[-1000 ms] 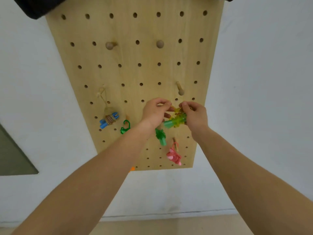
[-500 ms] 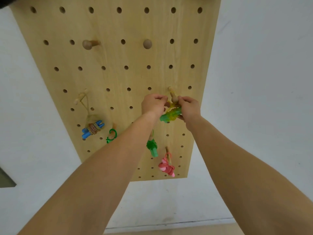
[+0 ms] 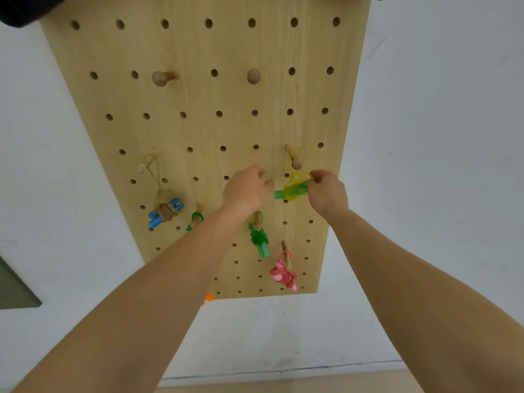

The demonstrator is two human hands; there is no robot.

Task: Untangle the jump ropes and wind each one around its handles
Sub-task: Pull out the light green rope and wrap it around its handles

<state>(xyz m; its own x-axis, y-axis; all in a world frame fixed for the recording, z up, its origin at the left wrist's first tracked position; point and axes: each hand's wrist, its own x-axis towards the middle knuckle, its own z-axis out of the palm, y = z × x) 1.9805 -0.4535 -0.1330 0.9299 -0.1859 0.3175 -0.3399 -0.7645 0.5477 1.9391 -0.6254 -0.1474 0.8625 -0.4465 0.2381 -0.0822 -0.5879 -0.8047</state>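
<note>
Three wound ropes (image 3: 166, 212) hang; forearm (image 3: 198, 251) perhaps hides another.

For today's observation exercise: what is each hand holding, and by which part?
The right hand pinches the yellow rope by its loop, above the green handles. The left hand, curled, seems empty.

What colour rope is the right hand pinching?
A yellow rope, wound on green handles; head view.

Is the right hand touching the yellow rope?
Touching. The head view shows the right hand pinching the yellow rope just below the peg.
</note>
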